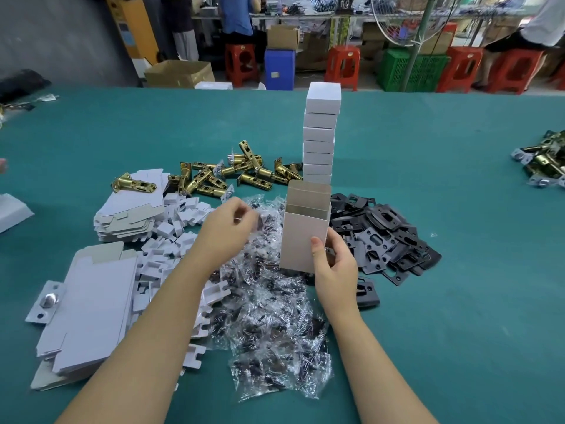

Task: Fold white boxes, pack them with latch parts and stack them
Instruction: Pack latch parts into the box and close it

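Head view: the right hand (pixel 334 270) holds an open box (pixel 302 237) upright above the green worktop (pixel 458 301), thumb on the near face and fingers curled round the right side, so its grip is clamped on the box. The top flaps stand open, showing the grey inside. The left hand (pixel 227 231) hovers just left of the box over a heap of clear bags (pixel 269 332), fingertips pinched together on one bag (pixel 258 220) at the heap's top. Behind the box stands a stack (pixel 321 136) of closed white boxes, leaning slightly. Brass latches (pixel 226 175) lie in a loose pile left of the stack. Black plates (pixel 385 237) lie heaped to the right of the box. Flat box blanks (pixel 91 304) sit in piles at the left, with small white inserts (pixel 177 228) scattered between them and the bags. More latches (pixel 544 160) lie at the far right edge.
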Motion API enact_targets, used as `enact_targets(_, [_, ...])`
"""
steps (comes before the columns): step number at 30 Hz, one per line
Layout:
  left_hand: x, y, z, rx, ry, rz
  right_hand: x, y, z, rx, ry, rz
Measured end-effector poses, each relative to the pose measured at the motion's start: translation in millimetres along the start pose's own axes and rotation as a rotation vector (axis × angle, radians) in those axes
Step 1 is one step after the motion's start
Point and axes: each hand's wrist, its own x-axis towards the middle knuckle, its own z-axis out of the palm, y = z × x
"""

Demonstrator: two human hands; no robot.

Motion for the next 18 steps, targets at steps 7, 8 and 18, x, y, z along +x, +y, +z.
enact_targets(7, [-3,1,-10,-0.790,-0.099,-0.176,0,1,-1,0.003,-0.009,0.030])
enact_targets(8, [-3,-1,-10,-0.785,-0.105,-0.155,0,0,-1,0.001,-0.010,0.032])
enact_targets(18, [-10,22,-12,-0.414,-0.025,0.232,-1,-1,-1,-0.031,-0.020,0.021])
